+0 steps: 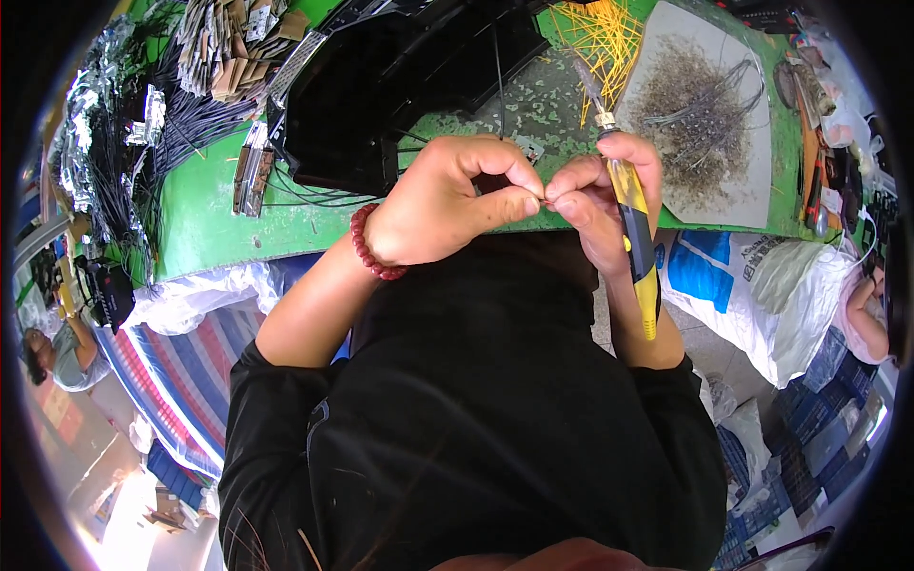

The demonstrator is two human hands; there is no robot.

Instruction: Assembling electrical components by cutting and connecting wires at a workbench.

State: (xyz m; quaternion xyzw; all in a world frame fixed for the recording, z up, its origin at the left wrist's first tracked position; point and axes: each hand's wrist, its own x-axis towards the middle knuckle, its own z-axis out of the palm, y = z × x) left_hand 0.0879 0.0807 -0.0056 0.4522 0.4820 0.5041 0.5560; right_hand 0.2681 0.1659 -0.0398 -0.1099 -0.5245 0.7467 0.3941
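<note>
My left hand, a dark red bead bracelet at its wrist, pinches with thumb and forefinger. Its fingertips meet those of my right hand above the table's near edge. Something tiny and thin lies between them, too small to name. Across the right palm rests a yellow and black soldering iron, held by the curled fingers, its metal tip pointing away from me. Just beyond the left hand stands a large black plastic housing. A thin black cable runs down from it behind that hand.
On the green table are thin yellow strips, a pale board bearing brownish scraps and wires, small brown and silver pieces, and black cables. A white sack and a striped bag flank me. Two other people appear at the sides.
</note>
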